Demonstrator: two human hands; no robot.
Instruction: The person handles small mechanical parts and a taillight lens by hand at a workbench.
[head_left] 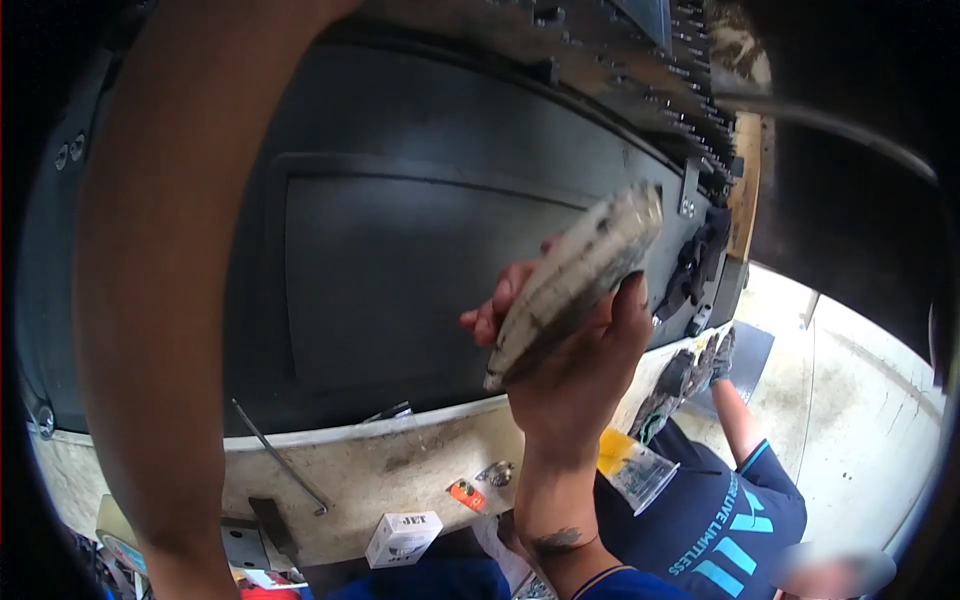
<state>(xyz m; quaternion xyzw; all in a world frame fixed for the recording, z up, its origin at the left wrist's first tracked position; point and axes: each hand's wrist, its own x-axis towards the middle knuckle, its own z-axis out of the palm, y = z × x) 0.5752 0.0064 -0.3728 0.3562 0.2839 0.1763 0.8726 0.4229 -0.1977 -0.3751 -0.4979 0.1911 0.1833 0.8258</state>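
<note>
My right hand [580,380] is raised in front of the dark machine panel, palm towards me. Its fingers and thumb close around a grimy off-white object [575,275], longish and rounded, with dark smudges; it is blurred and I cannot make out its exact kind. The object tilts up to the right, apart from the panel. My left arm [160,300] reaches up along the left side, and its hand lies beyond the top edge, out of sight.
A machine with a dark panel [400,270] fills the middle. On the pale ledge [350,470] below lie a metal rod [280,455] and a small white box [403,540]. A co-worker in a dark shirt [690,520] is close at lower right, beside a plastic tub [640,475].
</note>
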